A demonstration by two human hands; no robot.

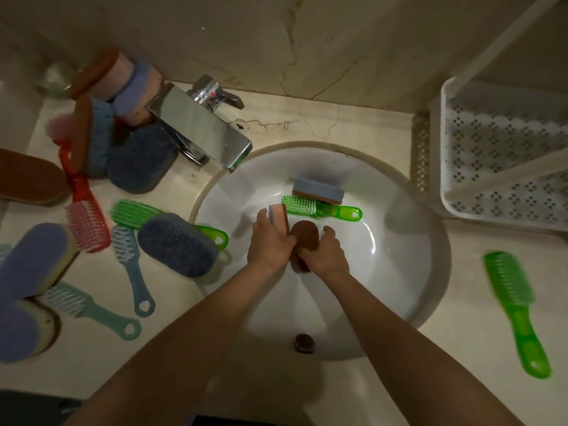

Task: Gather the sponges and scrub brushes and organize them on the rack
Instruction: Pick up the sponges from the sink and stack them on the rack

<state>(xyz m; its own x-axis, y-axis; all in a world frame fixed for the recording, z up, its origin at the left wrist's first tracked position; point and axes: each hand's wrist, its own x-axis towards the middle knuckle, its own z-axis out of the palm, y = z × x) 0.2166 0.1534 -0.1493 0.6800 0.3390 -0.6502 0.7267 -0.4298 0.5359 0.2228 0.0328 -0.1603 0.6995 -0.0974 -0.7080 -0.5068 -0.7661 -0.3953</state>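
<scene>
Standing at the counter's (461, 348) right end, the white perforated rack (491, 155) is well apart from the sink (399, 287), where both hands work. The right hand (327, 256) curls its fingers (329, 232) round a brown oval sponge (302, 233), its long axis pointing away from the person. The left hand (270, 245) pinches a smaller layered sponge (278, 216) set on edge. Both look light, soft and probably wet, so gripping across the short sides should serve.

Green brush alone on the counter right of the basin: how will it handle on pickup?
The green brush looks like translucent moulded plastic: probably stiff and light. It lies lengthwise on the counter, long and flattish, so unlikely to roll. Its glossy handle may be slippery if wet.
</scene>
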